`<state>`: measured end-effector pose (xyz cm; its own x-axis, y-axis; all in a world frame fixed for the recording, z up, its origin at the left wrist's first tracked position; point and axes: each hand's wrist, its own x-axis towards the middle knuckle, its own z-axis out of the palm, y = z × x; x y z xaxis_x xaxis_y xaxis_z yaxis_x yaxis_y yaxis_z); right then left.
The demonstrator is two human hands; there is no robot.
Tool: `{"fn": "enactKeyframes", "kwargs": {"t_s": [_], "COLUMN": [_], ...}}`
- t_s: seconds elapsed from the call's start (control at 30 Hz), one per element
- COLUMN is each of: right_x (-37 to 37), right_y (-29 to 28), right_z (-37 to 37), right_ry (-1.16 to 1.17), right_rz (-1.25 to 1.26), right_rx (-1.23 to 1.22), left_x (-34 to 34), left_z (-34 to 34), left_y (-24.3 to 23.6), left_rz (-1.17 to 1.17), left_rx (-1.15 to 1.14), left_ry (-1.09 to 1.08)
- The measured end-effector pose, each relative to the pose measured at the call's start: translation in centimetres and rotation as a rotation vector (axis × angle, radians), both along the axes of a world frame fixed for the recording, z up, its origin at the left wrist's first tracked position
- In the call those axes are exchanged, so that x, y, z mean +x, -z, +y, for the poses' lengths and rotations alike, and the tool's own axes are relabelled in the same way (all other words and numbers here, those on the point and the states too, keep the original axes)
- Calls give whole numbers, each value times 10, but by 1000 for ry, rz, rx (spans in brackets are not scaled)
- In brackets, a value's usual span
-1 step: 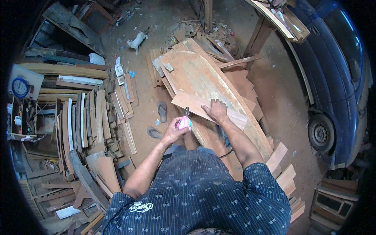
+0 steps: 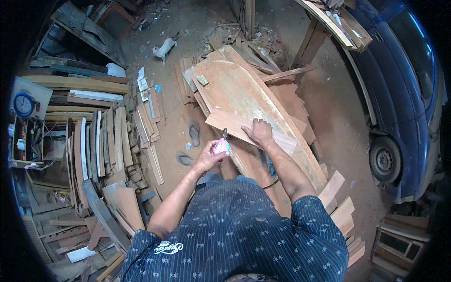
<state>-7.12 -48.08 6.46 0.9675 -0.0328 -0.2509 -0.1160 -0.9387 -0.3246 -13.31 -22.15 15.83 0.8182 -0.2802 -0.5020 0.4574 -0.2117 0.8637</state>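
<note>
My left hand (image 2: 210,158) is closed around a small rounded pink and teal tape measure (image 2: 221,146). A black strap (image 2: 225,133) sticks up from its top, near the board's left end. A flat, light wooden board (image 2: 230,123) lies slantwise across a larger wooden work surface (image 2: 235,84) in front of me. On top of the board rests my right hand (image 2: 258,133), thumb spread to the left and fingers reaching its far edge. Both forearms come up from the lower part of the view.
Stacked planks (image 2: 101,141) fill the left side. Two flip-flops (image 2: 194,135) lie on the floor left of the work surface. A white animal (image 2: 164,48) is farther off. At the right stands a blue car (image 2: 399,94); offcuts (image 2: 344,214) lie at the near right.
</note>
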Motion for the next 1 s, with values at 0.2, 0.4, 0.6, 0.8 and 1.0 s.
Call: {"fn": "enactKeyframes", "kwargs": {"t_s": [0.2, 0.4, 0.6, 0.8, 1.0], "right_x": [2, 3, 13, 9, -28], "right_y": [-4, -1, -19, -23, -100], "right_z": [-9, -14, -14, -37, -2], "right_ry": [-13, -6, 1, 51, -68], "right_rz": [35, 60, 142, 175, -119], "right_rx": [85, 131, 162, 193, 794], "left_x": [14, 16, 15, 22, 30], "left_z": [4, -8, -4, -20, -17], "left_y": [11, 6, 16, 1, 1], "left_rz": [132, 173, 128, 159, 218], "left_rx": [-62, -142, -171, -242, -287], "left_ry": [38, 19, 40, 124, 114]}}
